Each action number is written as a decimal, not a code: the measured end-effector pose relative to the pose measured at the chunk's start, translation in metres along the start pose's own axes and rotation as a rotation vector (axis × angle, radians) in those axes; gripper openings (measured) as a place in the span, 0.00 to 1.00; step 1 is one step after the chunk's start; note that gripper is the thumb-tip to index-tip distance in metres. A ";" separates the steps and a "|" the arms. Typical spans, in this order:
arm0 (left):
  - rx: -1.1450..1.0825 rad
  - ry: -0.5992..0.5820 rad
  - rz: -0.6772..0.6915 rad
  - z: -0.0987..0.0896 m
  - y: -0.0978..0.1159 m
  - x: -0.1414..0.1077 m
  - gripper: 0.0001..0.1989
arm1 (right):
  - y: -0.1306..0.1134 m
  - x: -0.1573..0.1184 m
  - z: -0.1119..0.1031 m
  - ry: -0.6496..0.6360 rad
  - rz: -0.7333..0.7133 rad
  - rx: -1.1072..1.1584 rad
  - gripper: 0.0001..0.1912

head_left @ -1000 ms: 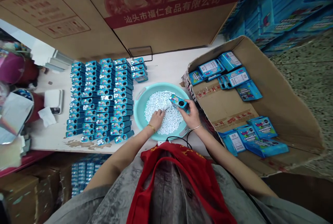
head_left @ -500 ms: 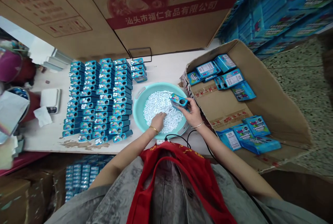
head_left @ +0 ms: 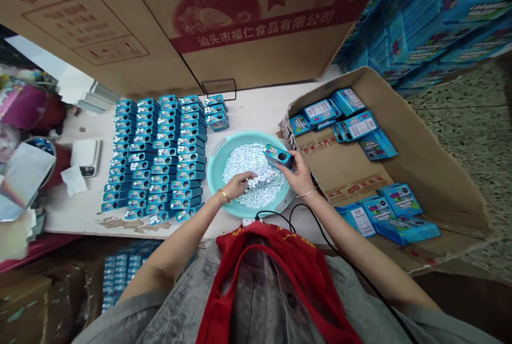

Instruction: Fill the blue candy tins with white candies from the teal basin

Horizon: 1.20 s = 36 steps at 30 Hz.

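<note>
Tabletop: white tabletop (head_left: 256,112), scuffed, with peeled brown patches along the near edge, well left of and below the right hand (head_left: 300,173).
Basin: round turquoise plastic basin (head_left: 210,170), just below the right hand, heaped with white mints.
Rows: blue tins (head_left: 160,152), lying in tight columns, left of the hand, just beside the basin.
Scale: small white scale (head_left: 87,156), well left of the hand.
Tissue: crumpled white tissue (head_left: 74,180), touching the scale's near side.
Cable: black cable (head_left: 272,213), looping just below the hand.
</note>
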<state>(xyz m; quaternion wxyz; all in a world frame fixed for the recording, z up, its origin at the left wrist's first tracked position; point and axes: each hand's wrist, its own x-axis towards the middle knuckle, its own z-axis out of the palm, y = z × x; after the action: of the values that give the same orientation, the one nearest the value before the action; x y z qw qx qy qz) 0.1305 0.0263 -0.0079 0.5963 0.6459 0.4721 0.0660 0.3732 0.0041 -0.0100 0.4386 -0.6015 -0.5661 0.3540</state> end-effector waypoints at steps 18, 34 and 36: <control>1.157 -0.119 -0.114 -0.040 0.179 -0.021 0.18 | -0.006 -0.014 0.032 -0.132 -0.281 -0.197 0.22; 0.811 0.041 -0.028 -0.009 -0.008 0.048 0.24 | -0.013 0.000 0.009 0.019 -0.049 -0.137 0.16; 0.792 0.008 0.010 0.011 -0.015 0.045 0.23 | -0.012 0.000 0.009 0.019 -0.029 -0.123 0.16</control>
<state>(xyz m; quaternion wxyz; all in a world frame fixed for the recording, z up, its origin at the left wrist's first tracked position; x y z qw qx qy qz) 0.1546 0.0469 -0.0451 0.2988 0.8279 0.4603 -0.1159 0.3607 0.0048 -0.0021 0.4113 -0.6223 -0.5913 0.3066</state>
